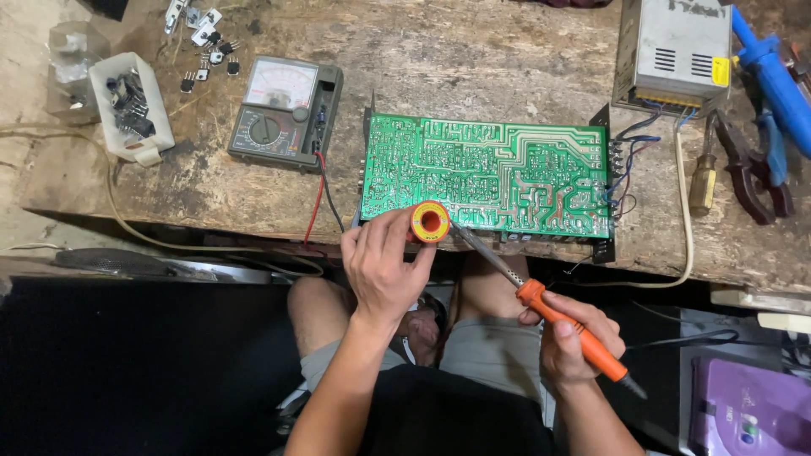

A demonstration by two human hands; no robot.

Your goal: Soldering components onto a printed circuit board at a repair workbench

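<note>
My left hand (382, 263) holds a small round tin (430, 222) with an orange inside and yellow rim, at the near edge of a green circuit board (498, 173). My right hand (576, 336) grips the orange handle of a soldering iron (541, 300). Its metal tip points up and left into the tin. The board lies solder side up on a worn wooden bench (473, 59).
An analog multimeter (283, 110) with red and black leads sits left of the board. A white tray of small black parts (131, 105) is at far left. A metal power supply box (673, 52), pliers (756, 169), a blue tool (773, 76) and a screwdriver (703, 173) lie at right.
</note>
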